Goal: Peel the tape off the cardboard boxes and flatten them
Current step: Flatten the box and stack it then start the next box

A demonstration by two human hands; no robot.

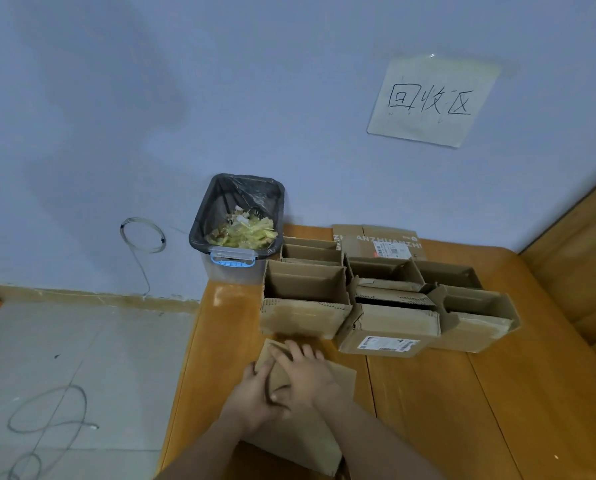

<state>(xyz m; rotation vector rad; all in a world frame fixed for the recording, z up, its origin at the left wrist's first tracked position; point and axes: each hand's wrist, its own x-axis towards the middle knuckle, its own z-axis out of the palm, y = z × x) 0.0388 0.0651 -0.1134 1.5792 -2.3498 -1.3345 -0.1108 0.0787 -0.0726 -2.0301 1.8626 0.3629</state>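
Here, flattened box (300, 427) under both palms, left grip (255, 393) and right grip (305, 372) released

The hands (282, 379) cover the middle of the flattened cardboard (300, 434). Its near corner is cut by the bottom edge. The box labels (388, 344) are too small to read.
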